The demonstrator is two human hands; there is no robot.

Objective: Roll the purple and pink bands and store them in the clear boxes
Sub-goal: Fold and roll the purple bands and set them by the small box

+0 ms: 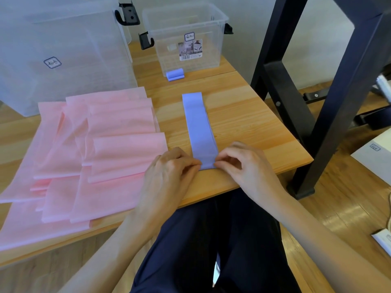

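Up back, small clear plastic box w/ sticker reading "Storage Box". Flat purple stretch band lies lengthwise on pale wood table; left hand & right hand pinch its near end.

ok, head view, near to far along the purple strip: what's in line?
Hands, left hand and right hand, pinching the near end → flat purple band → rolled purple band → small clear box at the far edge of the table.
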